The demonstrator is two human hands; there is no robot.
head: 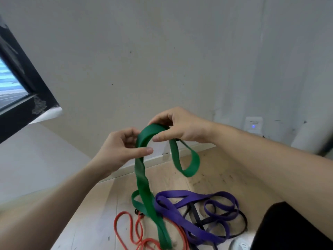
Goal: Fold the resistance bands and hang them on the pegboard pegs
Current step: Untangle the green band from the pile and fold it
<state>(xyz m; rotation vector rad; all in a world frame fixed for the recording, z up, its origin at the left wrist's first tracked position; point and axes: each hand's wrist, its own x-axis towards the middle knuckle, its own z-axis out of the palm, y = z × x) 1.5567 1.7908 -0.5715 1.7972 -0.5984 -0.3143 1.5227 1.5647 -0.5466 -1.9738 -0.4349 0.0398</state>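
Observation:
A wide green band (144,184) is held up in front of me by both hands. My left hand (119,148) pinches it at the left side of its arch. My right hand (180,127) grips the top of the arch, and a short loop of the band hangs below that hand. The long part trails down to the floor. On the floor lie a purple band (182,217), a thin red band (129,233) and a black band (196,217), tangled in one heap. No pegboard is in view.
A grey wall (162,60) fills the back. A dark-framed window (19,83) is at the left above a white ledge. A white wall device with a blue light (253,126) sits low at the right. A white shoe (238,244) and dark trouser leg are at the bottom right.

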